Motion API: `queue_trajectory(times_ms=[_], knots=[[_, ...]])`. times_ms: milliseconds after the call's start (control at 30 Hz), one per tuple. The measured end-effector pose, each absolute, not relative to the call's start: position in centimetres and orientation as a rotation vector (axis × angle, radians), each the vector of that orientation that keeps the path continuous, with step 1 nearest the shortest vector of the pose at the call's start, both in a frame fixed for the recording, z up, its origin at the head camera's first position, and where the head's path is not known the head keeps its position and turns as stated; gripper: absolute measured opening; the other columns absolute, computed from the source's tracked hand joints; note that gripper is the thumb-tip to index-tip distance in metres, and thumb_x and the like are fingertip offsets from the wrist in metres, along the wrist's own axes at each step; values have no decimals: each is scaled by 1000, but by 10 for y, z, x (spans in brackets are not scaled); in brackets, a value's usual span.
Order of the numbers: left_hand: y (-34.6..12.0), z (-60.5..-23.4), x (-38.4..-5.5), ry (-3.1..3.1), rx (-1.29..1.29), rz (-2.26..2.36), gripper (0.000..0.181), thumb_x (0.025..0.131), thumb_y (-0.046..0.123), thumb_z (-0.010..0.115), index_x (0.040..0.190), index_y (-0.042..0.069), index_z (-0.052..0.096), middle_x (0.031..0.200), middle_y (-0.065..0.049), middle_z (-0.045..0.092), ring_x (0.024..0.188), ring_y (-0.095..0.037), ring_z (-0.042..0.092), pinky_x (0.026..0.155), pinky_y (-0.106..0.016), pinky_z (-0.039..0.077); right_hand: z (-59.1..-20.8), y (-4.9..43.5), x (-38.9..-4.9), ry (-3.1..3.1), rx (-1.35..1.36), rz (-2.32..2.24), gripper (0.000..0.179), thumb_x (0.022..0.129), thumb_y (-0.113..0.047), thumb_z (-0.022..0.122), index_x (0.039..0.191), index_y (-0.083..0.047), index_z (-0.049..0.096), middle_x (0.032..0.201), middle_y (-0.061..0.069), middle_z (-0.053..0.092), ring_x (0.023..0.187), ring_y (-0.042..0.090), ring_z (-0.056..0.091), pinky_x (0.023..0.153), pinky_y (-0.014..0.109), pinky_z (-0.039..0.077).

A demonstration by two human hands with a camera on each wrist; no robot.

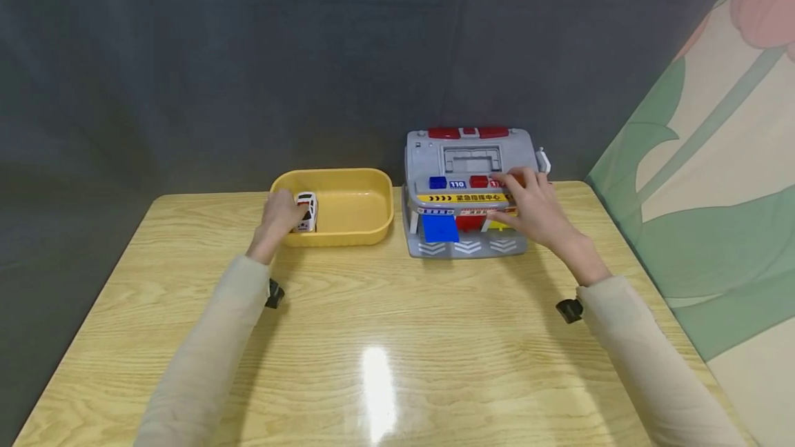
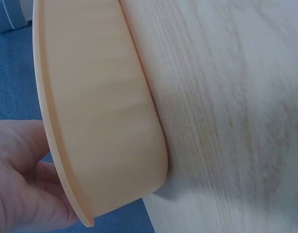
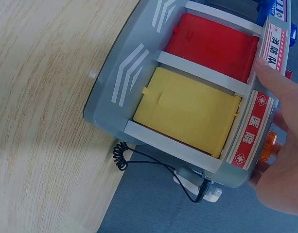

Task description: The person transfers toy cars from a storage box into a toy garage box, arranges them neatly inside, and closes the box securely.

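Note:
My left hand [image 1: 282, 218] reaches over the left end of a yellow plastic bin [image 1: 348, 235], its fingers on a small white toy car [image 1: 306, 223] with red and black markings. In the left wrist view the bin wall [image 2: 100, 111] hides the fingertips and the car. Against the toy rescue station [image 1: 518, 141], my right hand [image 1: 535, 207] grips the upper front edge. Its thumb [image 3: 271, 77] lies on the front by the red sign, and the other fingers curl over the top near the buttons. The blue door [image 1: 439, 228] sticks outward; the red door [image 3: 212, 46] and yellow door [image 3: 187, 111] are down.
Both toys stand at the back of the wooden table [image 1: 447, 336], before a dark curtain [image 1: 310, 54]. From the station's side hangs a white handset piece [image 3: 200, 188] on a coiled black cord [image 3: 120, 156]. A flower-patterned panel [image 1: 695, 178] borders the right side.

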State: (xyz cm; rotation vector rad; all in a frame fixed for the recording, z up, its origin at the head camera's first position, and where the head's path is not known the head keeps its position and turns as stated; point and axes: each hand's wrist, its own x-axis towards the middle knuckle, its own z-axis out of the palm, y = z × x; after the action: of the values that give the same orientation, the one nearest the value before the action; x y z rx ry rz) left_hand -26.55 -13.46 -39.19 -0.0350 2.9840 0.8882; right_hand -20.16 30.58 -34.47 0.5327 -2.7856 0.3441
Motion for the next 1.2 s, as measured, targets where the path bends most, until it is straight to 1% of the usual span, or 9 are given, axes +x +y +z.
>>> queue_trajectory(times_ms=[133,267,433,600,700,833,1067,1133,1200], knots=[[-135,-392,-265,2917,-60,870,22,89,15,63,77,-2,55,71,-10,53,61,-20,50,53,-29,42,-344,306,-202,-2792,523,352,68,78,-27,82,134,-2,51,128,27,39,110,43,34,89,54,33],[-135,-391,-265,2890,-55,805,25,90,17,65,88,-7,58,80,-14,55,70,-23,52,59,-30,46,-344,304,-201,-2802,522,348,69,79,-27,81,135,-3,50,129,27,38,111,44,34,90,55,33],[-135,-391,-269,2869,4,726,26,91,18,65,81,-3,56,76,-12,53,71,-24,49,59,-29,42,-344,304,-199,-2806,514,359,68,79,-26,81,135,-3,50,128,27,38,113,44,33,91,56,32],[-134,-387,-271,2781,13,735,32,91,21,67,73,4,46,68,-6,44,61,-18,43,53,-25,35,-343,303,-198,-2808,512,360,68,79,-25,81,135,-3,50,128,27,38,113,45,33,92,57,32],[-135,-384,-272,2675,-34,827,30,91,22,68,79,3,47,70,-6,46,60,-15,44,55,-26,37,-343,303,-198,-2805,513,363,67,80,-25,81,135,-3,50,129,27,38,114,45,33,92,57,32],[-136,-381,-273,2509,-129,1002,27,89,19,70,91,0,51,79,-7,53,64,-13,51,62,-27,44,-343,304,-198,-2799,514,372,67,79,-24,81,135,-2,50,128,27,38,114,45,33,92,57,33],[-140,-379,-276,2346,-168,1152,25,88,16,72,89,1,52,73,-2,59,61,-7,56,62,-22,48,-344,304,-199,-2780,532,354,67,79,-24,82,134,-2,50,128,28,38,113,45,33,90,57,33],[-140,-379,-277,2306,-183,1178,27,90,17,70,96,-3,53,74,-2,60,64,-8,58,65,-23,50,-344,304,-199,-2779,534,351,68,78,-24,82,134,-2,51,128,28,38,113,45,33,90,57,33],[-140,-379,-279,2257,-210,1215,38,91,17,69,111,-9,50,77,-2,60,66,-8,60,70,-24,52,-344,304,-199,-2780,535,349,68,79,-25,82,134,-2,50,128,28,38,113,45,34,90,57,33]])
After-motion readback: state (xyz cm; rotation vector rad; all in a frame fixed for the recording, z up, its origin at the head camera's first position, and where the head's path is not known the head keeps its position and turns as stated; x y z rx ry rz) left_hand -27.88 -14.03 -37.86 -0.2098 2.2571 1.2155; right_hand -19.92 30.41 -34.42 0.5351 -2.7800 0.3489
